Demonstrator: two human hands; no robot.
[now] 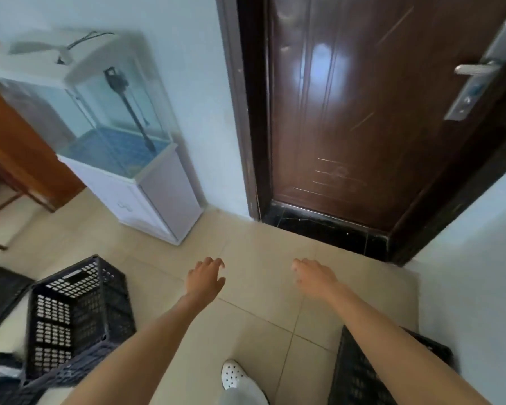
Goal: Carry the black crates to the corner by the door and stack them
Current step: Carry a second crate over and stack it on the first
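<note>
Your left hand (205,280) and right hand (314,277) hang empty, fingers apart; grip the black perforated plastic crate (79,314) by opposite rims.

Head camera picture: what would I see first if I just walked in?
The left hand and right hand stretch out empty over the floor in the middle. A big dark door stands at upper right. A black crate sits at lower left, with a fish tank beyond it.
</note>
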